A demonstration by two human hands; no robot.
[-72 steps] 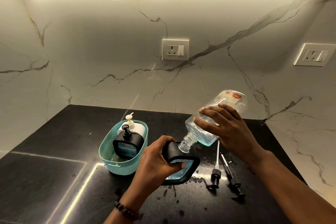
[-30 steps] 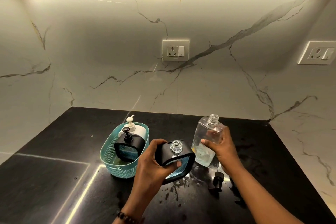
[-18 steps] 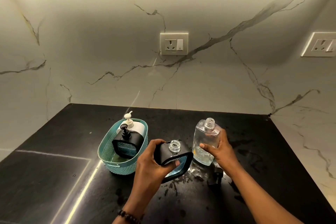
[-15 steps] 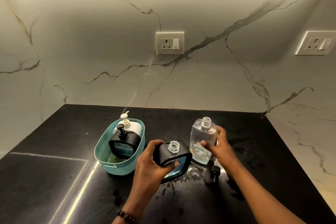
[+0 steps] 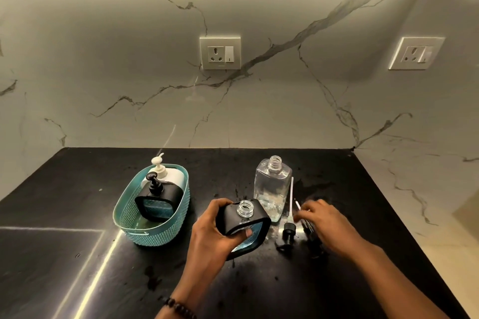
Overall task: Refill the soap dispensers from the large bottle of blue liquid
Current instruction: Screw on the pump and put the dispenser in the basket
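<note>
A single head-worn wide-angle camera looks forward and down, close over the black counter (image 5: 77, 280), facing the marble wall (image 5: 103, 59).

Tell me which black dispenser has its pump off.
The black dispenser in the left hand, neck open. The one in the teal basket keeps its pump.

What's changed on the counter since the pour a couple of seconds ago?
The right hand tipped the clear bottle upright, set it down, let go, and now reaches over the pump tops. The left hand holds the open black dispenser as before; the basket is unmoved.
</note>
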